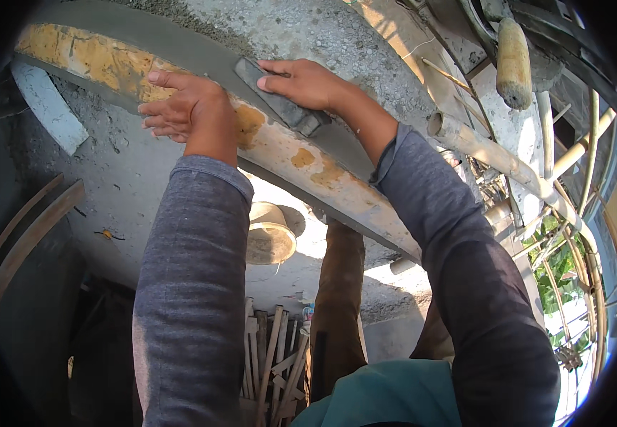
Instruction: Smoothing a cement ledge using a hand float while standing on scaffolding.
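My right hand (pixel 302 84) is closed around the edge of a grey, mortar-caked float (pixel 280 99). The float lies slantwise on a band of wet grey mortar (pixel 201 53), along the far side of a long board (pixel 119 60) stained yellow and white. My left hand (pixel 191 107) is at the board's near edge, left of the float. Its fingers are stretched and spread, with the thumb over the board's face; how firmly it touches is not clear. Both forearms are in grey sleeves.
Below the board stands a mortar-stained bucket (pixel 271 235). Wood strips (pixel 273 356) are bundled near my legs. Bamboo poles (pixel 493 156) crowd the right side, with a worn wooden handle (pixel 513 64) above them. A curved white piece (pixel 48 107) sits at left; rough concrete (pixel 322 32) lies beyond the mortar.
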The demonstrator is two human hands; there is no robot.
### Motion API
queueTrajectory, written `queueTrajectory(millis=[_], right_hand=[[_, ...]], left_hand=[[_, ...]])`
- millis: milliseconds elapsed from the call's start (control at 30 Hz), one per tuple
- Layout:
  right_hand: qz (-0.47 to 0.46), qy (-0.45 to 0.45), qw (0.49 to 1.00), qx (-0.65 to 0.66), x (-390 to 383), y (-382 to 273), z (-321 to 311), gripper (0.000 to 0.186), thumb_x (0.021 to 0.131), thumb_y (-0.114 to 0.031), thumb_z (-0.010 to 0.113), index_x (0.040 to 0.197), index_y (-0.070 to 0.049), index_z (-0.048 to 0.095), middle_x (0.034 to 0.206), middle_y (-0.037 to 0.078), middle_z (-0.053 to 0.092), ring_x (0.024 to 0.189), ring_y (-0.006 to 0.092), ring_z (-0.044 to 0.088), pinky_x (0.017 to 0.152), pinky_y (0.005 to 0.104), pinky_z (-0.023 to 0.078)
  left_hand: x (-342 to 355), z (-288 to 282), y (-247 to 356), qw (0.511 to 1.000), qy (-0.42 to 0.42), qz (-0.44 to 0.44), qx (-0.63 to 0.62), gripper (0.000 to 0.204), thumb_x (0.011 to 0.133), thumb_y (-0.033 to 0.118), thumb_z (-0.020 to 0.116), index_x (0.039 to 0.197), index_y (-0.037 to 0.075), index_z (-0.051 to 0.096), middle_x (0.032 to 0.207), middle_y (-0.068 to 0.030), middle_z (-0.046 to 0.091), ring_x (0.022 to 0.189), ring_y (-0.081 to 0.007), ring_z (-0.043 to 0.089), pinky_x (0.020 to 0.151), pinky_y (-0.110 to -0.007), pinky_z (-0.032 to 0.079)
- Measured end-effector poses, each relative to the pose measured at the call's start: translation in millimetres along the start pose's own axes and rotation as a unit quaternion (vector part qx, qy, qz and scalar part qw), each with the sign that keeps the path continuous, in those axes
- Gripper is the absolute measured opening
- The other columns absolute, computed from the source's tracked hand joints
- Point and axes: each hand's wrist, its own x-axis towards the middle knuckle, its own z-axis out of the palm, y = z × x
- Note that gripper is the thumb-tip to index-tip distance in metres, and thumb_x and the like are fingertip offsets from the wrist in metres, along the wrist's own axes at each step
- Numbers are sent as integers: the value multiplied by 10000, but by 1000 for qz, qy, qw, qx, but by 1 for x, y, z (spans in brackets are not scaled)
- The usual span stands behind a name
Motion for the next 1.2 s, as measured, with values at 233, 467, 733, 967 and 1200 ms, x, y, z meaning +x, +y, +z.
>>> queueTrajectory(millis=[233, 467, 733, 967, 1200], right_hand=[[131, -123, 979, -95, 26, -23, -23, 608, 902, -526, 486, 1380, -151, 495, 1269, 190, 582, 1108, 307, 600, 933, 419, 475], [124, -40, 991, 43, 36, 7, -18, 732, 838, -608, 525, 1464, -264, 362, 1327, 133, 546, 1096, 329, 604, 844, 460, 509], [269, -76, 960, -19, -132, 56, -27, 725, 875, -542, 520, 1400, -50, 432, 1262, 228, 565, 946, 338, 653, 635, 374, 562], [38, 4, 999, -13, -35, 7, -22, 655, 903, -530, 518, 1412, -126, 437, 1345, 193, 526, 1205, 357, 527, 1004, 371, 396], [113, -27, 993, -24, -137, 98, -9, 620, 892, -440, 573, 1412, -128, 442, 1353, 225, 496, 1230, 383, 488, 1032, 377, 377]], left_hand=[[-2, 5, -6, 1000, -10, -11, 9, 896, 910, 693, 155, 1473, 1, 231, 1524, -263, 197, 1432, -377, 177, 1159, -469, 176], [-6, 11, 7, 999, 2, -17, -32, 900, 905, 703, 162, 1475, 10, 240, 1523, -257, 208, 1431, -377, 180, 1159, -469, 172], [-3, 6, 2, 1000, 8, -8, 4, 894, 904, 711, 181, 1476, 28, 254, 1525, -244, 217, 1432, -371, 185, 1155, -471, 176], [-9, 11, 11, 1000, 21, -6, -6, 884, 904, 709, 184, 1470, 37, 278, 1518, -241, 241, 1425, -374, 208, 1144, -495, 192], [6, 10, -1, 998, 60, -10, -25, 873, 900, 709, 221, 1459, 44, 314, 1510, -229, 272, 1422, -368, 222, 1150, -471, 195]])
